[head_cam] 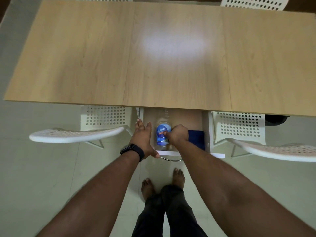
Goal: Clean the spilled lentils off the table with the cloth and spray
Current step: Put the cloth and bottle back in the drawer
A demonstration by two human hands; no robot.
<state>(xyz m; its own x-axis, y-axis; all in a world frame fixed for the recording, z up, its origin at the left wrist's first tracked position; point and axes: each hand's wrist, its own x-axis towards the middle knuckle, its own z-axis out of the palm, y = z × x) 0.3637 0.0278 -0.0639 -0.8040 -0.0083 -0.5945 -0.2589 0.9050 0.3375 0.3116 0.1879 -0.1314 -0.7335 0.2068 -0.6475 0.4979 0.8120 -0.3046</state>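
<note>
A drawer (207, 127) under the wooden table's (85, 57) near edge is pulled out. Inside it lies a clear spray bottle (162, 130) with a blue label, and a dark blue cloth (196, 136) lies to its right. My right hand (177, 134) is curled round the bottle's right side. My left hand (143, 139), fingers straight, rests on the drawer's left front corner beside the bottle. No lentils show on the tabletop.
White perforated chairs stand left (77, 134) and right (256, 142) of the drawer, and two more at the table's far side (253, 3). A metal handle (171, 159) curves below the drawer front. My bare feet (178, 177) stand on the pale tiled floor.
</note>
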